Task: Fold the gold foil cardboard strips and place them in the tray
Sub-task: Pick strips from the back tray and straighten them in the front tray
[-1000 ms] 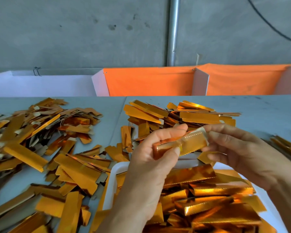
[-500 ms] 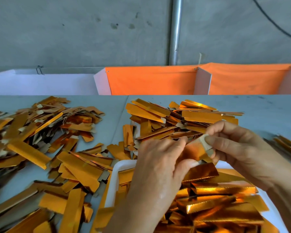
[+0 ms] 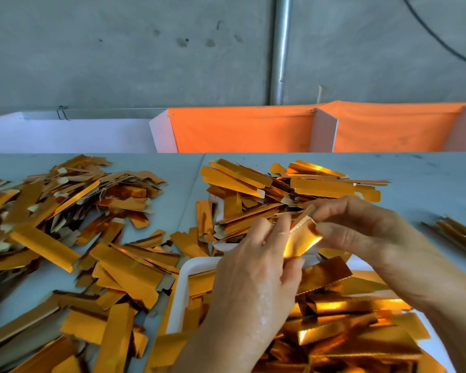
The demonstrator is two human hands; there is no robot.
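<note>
We pinch one gold strip (image 3: 301, 239) between our left hand (image 3: 256, 278) and right hand (image 3: 366, 238), mid-fold, just above the white tray (image 3: 182, 286). Plenty of folded pieces (image 3: 334, 313) already fill it; big flat piles (image 3: 65, 224) on the bench (image 3: 428, 179) remain.

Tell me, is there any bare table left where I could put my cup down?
Yes: the far right of the table, between the middle heap of strips and the small bundle at the right edge. A narrower lane runs between the left heap and the middle one. The tray is crowded.
</note>
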